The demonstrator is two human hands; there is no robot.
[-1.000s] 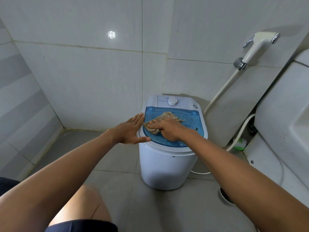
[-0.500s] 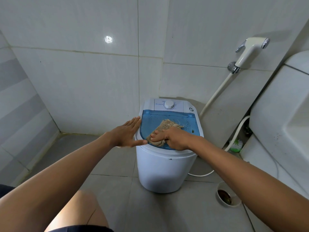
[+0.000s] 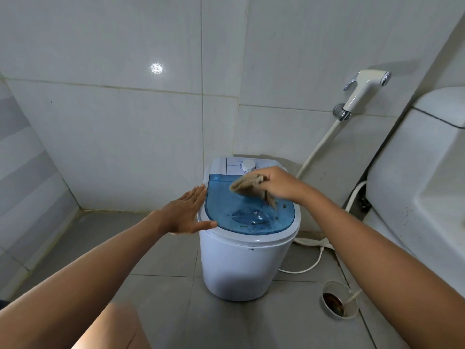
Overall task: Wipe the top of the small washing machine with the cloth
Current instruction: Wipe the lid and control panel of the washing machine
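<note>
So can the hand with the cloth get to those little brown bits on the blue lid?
Probably yes. The right hand holds the cloth just above the blue lid, and the brown bits lie right beneath it with nothing between. The left hand rests at the lid's far edge, out of the way.

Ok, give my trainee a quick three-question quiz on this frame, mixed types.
1. True or false: the left hand holds the cloth.
2. The washing machine's lid is: A) red B) blue C) black.
3. Fill in: the bits of debris lie on the ____.

Key: 1 false, the right hand holds it; 2 B; 3 lid.
</note>
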